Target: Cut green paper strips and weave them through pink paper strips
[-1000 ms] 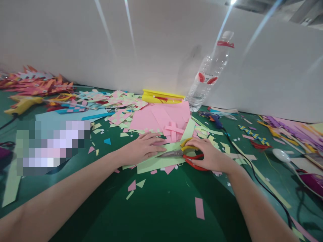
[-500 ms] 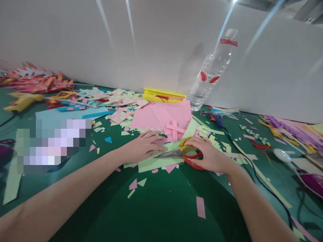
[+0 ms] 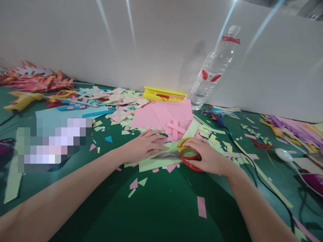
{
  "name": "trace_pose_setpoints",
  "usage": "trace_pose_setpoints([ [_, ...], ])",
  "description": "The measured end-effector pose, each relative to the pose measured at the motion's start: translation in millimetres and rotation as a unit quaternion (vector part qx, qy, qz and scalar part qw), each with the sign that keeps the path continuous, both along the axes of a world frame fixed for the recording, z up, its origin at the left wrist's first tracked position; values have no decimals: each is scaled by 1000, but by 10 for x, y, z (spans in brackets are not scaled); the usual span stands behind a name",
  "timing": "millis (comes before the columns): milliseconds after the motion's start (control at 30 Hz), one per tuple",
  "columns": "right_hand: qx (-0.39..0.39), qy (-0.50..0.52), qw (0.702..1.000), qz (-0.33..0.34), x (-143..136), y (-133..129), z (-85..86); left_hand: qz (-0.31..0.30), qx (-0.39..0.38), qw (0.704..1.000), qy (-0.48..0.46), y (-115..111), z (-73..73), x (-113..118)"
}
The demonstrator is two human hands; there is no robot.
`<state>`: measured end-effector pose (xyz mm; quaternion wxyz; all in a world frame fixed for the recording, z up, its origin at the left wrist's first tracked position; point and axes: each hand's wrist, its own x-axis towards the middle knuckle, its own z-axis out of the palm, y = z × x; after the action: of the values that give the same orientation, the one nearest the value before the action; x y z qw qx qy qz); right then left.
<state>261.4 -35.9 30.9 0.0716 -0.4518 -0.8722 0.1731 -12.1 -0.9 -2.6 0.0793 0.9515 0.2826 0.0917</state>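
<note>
My left hand (image 3: 145, 148) lies flat with its fingers stretched out over a light green paper strip (image 3: 156, 164), pressing it on the table. In my right hand (image 3: 208, 154) are the handles of a pair of scissors (image 3: 188, 158), one yellow and one red. The blades point left and lie along the green paper, their tips close to the left fingers or under them. Just beyond the hands, a pink paper sheet (image 3: 146, 116) lies with crossed pink strips (image 3: 174, 129) on it. Paper scraps surround both hands.
A clear plastic bottle (image 3: 212, 70) leans against the wall. A yellow folded piece (image 3: 164, 94) stands at the back. A yellow glue gun (image 3: 24, 102) lies left, a blue glue gun (image 3: 217, 118) with a black cord right. At far right is a white spoon (image 3: 284, 155).
The scissors have slid slightly left along the green paper, with my right hand still on the handles. My left hand stays in place. The view has shifted a little.
</note>
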Motion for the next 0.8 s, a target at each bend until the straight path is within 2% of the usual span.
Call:
trace_pose_setpoints([
  [567, -16, 1, 1000, 18, -141, -88, 43, 2, -4, 1000, 0, -12, 12, -2],
  [800, 2, 12, 1000, 13, -102, -75, 45, -10, 80, 997, 0, -22, -7, 50],
])
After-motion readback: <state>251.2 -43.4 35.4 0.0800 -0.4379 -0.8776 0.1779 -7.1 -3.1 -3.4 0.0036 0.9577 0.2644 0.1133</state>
